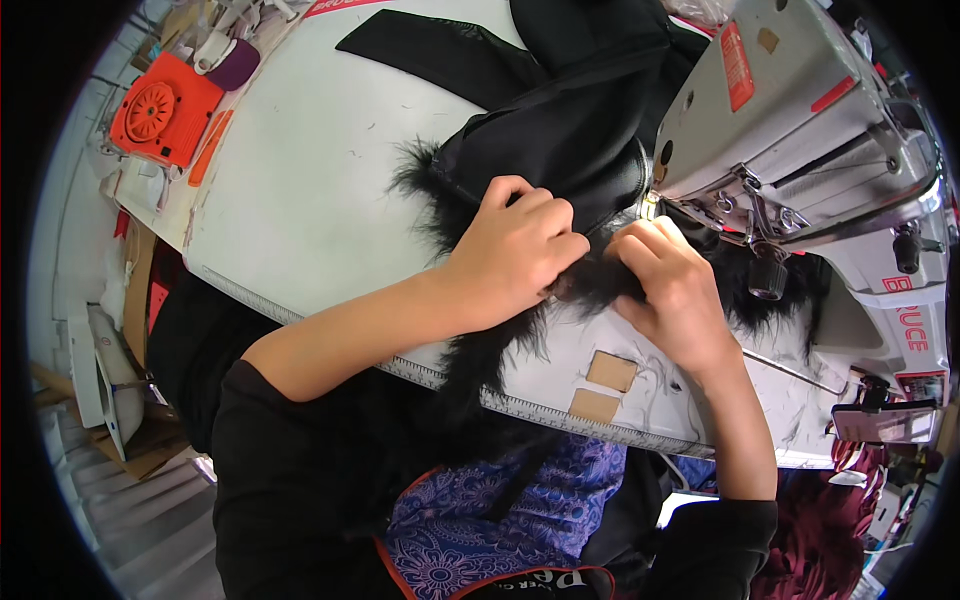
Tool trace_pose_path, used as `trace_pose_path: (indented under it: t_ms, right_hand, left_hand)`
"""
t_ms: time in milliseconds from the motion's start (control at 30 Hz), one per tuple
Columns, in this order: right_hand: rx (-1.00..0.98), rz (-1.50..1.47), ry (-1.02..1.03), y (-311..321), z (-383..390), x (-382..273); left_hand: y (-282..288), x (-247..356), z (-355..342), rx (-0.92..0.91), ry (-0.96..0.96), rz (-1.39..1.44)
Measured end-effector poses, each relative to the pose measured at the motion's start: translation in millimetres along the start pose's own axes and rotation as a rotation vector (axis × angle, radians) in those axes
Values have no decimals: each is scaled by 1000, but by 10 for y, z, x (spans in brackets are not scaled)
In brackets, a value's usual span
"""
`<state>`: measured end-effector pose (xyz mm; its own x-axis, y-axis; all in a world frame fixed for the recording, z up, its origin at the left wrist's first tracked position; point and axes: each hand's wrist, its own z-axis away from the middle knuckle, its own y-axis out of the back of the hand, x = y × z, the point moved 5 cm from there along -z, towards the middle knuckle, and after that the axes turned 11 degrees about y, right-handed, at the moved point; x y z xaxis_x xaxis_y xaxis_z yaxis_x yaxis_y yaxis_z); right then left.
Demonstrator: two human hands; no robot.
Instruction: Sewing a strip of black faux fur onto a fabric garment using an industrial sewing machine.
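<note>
Both of my hands work at a black garment (560, 140) with furry trim (440, 215), spread over a white sewing table. My left hand (522, 245) is closed with bent fingers on the fabric and the trim. Close to the lit needle area, my right hand (670, 285) pinches the black fur. The sewing machine (770, 110) stands at the right, its head over the fabric beside my right fingers. More black fur lies behind my right hand, under the machine. What exactly lies beneath my fingertips is hidden.
A measuring tape runs along the table's front edge (560, 415). Two tan patches (612, 371) and loose threads lie near my right wrist. An orange fan-like device (165, 110) and a purple thread spool (233, 63) are at the far left. Dark red cloth (825, 530) hangs at lower right.
</note>
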<state>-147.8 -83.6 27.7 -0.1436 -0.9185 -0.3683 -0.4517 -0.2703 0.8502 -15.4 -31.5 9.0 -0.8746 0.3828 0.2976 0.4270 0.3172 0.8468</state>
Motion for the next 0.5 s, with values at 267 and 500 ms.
trace_pose_path:
  t_ms: [267,500]
  right_hand:
    - [56,6,-38,-78,-36,-21]
    - [55,101,21,-106,-6,-29]
  left_hand:
    - [25,-86,4,-23,34,120]
    - [56,19,4,-13,-155,-14]
